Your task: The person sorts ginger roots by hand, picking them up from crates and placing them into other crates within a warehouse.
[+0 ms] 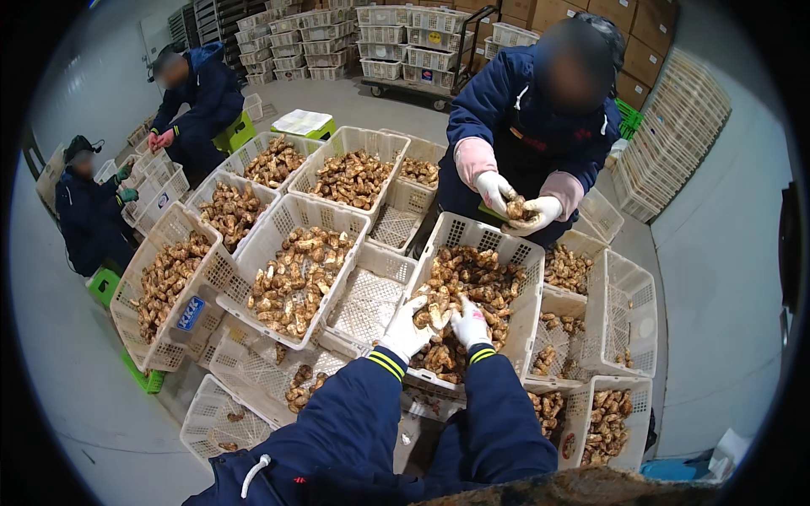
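Note:
Brown-and-white mushrooms (477,274) fill the white plastic crate (537,287) before me. Over its near half, my left hand (408,329), in a white glove, is closed around a few pale mushrooms (434,310). From the other side my right hand (471,324), also gloved in white, presses against the same mushrooms; its fingers are partly hidden. Across the crate a co-worker in white gloves holds a mushroom (516,207) between both hands.
A mushroom-filled crate (291,207) and a nearly bare crate (368,297) stand to the left. More crates (629,316) crowd the right side. Two other people sit at the far left. Tall crate stacks (671,135) and a loaded trolley (409,87) stand behind.

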Demonstrator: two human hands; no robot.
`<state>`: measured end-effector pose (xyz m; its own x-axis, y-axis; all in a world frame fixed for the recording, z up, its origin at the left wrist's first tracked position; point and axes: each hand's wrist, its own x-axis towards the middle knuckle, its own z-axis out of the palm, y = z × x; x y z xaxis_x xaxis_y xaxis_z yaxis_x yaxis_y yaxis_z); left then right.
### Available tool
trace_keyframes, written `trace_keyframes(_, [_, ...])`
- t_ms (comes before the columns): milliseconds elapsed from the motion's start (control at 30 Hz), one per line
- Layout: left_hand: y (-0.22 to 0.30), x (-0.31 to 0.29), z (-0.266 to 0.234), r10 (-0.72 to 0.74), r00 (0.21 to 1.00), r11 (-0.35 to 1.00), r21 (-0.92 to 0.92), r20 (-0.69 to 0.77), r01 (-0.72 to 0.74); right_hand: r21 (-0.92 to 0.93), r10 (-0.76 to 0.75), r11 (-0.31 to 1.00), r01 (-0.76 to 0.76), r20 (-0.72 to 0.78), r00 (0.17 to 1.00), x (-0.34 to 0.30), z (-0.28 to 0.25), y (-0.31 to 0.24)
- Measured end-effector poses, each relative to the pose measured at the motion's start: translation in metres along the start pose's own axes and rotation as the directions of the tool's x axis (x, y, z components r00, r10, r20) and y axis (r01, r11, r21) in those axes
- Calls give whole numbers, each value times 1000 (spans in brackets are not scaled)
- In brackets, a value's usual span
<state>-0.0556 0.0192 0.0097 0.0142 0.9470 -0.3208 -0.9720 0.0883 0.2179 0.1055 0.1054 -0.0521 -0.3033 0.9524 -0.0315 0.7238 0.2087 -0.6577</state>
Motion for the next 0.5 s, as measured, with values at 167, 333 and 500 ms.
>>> trace_keyframes(167, [2, -5, -2, 96, 990, 983, 167, -99, -79, -372, 134, 926, -65, 163, 978, -3, 7, -6])
trace_keyframes(333, [7, -3, -20, 247, 964, 844, 510, -101, -163, 219, 175, 963, -158, -59, 983, -3, -39, -28])
trace_keyframes(500, [-7, 5, -24, 207, 970, 523, 823, 129, -221, 443, -123, 896, 22, 199, 972, -32, -69, -79])
